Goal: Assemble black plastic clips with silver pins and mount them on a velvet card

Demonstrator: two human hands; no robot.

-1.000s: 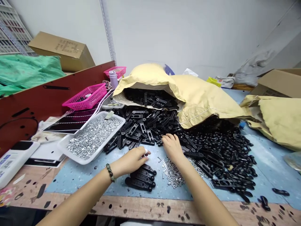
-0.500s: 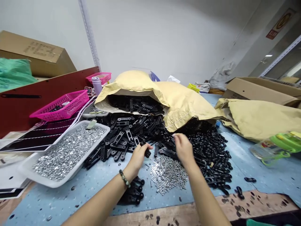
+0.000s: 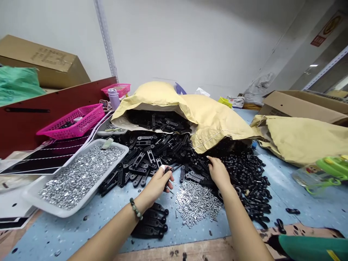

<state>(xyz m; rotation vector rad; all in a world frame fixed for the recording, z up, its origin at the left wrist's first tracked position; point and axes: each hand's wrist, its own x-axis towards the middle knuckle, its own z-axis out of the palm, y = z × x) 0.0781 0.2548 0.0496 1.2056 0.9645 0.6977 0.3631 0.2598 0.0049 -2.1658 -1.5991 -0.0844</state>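
My left hand (image 3: pixel 159 181) is closed around a black plastic part (image 3: pixel 167 178), at the near edge of a heap of flat, perforated black arms (image 3: pixel 136 159). My right hand (image 3: pixel 219 173) reaches over the small black plastic pieces (image 3: pixel 244 170) on the right; its fingers curl mostly out of sight, so I cannot see whether they hold anything. Between my hands lies a pile of silver screws and nuts (image 3: pixel 197 203). Below my left wrist, several black assembled-looking arms with rounded ends (image 3: pixel 152 223) lie side by side.
At left stands a white tray of small metal pieces (image 3: pixel 81 177), with a pink basket (image 3: pixel 72 121) behind it. Paper sacks (image 3: pixel 160 96) spill black parts at the back. A folded sack (image 3: pixel 304 136) and a green-lidded clear bottle (image 3: pixel 320 174) are at right.
My right hand has shifted a little right and toward me. The left hand has turned, its fingers now showing around the black part. More green cloth-like material shows at lower right.
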